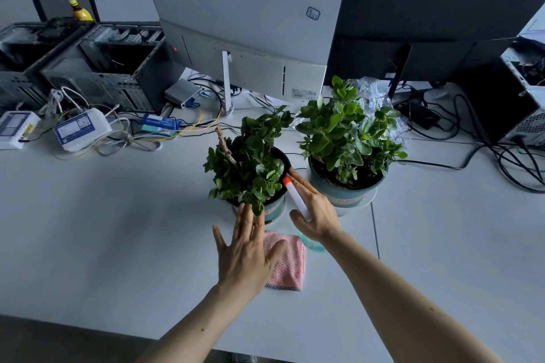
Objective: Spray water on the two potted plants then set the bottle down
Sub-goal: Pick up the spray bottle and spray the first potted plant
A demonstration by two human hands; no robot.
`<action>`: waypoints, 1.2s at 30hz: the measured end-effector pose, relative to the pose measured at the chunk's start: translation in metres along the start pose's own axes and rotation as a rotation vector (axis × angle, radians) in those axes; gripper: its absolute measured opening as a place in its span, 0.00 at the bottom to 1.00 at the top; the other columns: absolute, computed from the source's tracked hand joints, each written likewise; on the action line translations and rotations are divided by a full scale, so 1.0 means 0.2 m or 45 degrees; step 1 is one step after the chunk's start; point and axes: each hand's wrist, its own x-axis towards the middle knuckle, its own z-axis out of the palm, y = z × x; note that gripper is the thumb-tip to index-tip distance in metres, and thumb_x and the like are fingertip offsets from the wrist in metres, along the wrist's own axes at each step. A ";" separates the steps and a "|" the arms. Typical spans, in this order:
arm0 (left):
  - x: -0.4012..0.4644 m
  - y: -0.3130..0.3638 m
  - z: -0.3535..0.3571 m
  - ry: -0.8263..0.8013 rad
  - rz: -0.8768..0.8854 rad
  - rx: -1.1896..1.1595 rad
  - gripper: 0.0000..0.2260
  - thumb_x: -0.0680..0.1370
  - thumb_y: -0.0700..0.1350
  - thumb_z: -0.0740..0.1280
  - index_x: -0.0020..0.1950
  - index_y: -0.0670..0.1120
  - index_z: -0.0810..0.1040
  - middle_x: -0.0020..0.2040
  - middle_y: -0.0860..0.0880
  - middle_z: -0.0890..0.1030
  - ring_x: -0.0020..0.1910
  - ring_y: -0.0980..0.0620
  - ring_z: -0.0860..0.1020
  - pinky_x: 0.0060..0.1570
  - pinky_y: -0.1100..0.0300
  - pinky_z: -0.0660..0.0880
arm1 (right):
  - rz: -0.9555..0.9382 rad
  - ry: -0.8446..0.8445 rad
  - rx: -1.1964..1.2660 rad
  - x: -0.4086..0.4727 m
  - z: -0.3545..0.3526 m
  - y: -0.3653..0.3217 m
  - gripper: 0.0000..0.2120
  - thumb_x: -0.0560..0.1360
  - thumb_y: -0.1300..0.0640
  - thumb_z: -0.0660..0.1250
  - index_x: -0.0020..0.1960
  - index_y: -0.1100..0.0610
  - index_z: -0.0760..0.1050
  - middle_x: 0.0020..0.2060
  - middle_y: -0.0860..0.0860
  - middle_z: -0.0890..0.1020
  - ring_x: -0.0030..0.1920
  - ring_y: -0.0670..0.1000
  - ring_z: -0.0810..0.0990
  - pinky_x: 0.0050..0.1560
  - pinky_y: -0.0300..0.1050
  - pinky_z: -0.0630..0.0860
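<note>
Two potted plants stand mid-table. The left plant (250, 162) has dark leaves and a bare woody stem; the right plant (348, 132) is fuller and sits in a teal pot on a white saucer. My right hand (315, 212) grips a spray bottle (296, 197) with a white head and orange nozzle, the nozzle pointing at the left plant's leaves. The bottle's clear bluish body shows below my wrist. Spread flat with fingers apart, my left hand (247, 250) hovers just in front of the left pot, fingertips close to its lowest leaves.
A pink cloth (290, 262) lies under my left hand's thumb side. A white monitor (244, 26) and a black monitor (427, 9) stand behind the plants. Open computer cases (97, 68), routers and tangled cables (501, 156) crowd the back and sides.
</note>
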 end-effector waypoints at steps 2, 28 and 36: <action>0.00 -0.01 0.00 0.003 0.010 0.012 0.34 0.72 0.72 0.33 0.71 0.54 0.27 0.78 0.49 0.39 0.76 0.52 0.37 0.70 0.37 0.36 | -0.003 -0.012 -0.023 -0.01 0.00 0.01 0.39 0.64 0.58 0.60 0.76 0.50 0.60 0.77 0.46 0.61 0.73 0.46 0.66 0.51 0.49 0.81; 0.14 -0.31 -0.10 -0.007 -0.159 -0.154 0.46 0.69 0.74 0.37 0.76 0.45 0.35 0.78 0.47 0.37 0.75 0.53 0.34 0.68 0.29 0.40 | 0.040 -0.087 -0.153 -0.19 0.29 -0.22 0.40 0.66 0.52 0.59 0.77 0.46 0.54 0.78 0.37 0.51 0.65 0.49 0.78 0.40 0.50 0.83; 0.03 -0.17 -0.06 0.008 -0.052 -0.103 0.47 0.65 0.77 0.31 0.74 0.46 0.31 0.74 0.47 0.30 0.74 0.50 0.33 0.69 0.31 0.41 | 0.157 -0.003 -0.144 -0.12 0.14 -0.16 0.41 0.65 0.56 0.64 0.77 0.45 0.56 0.77 0.39 0.57 0.66 0.50 0.77 0.44 0.48 0.82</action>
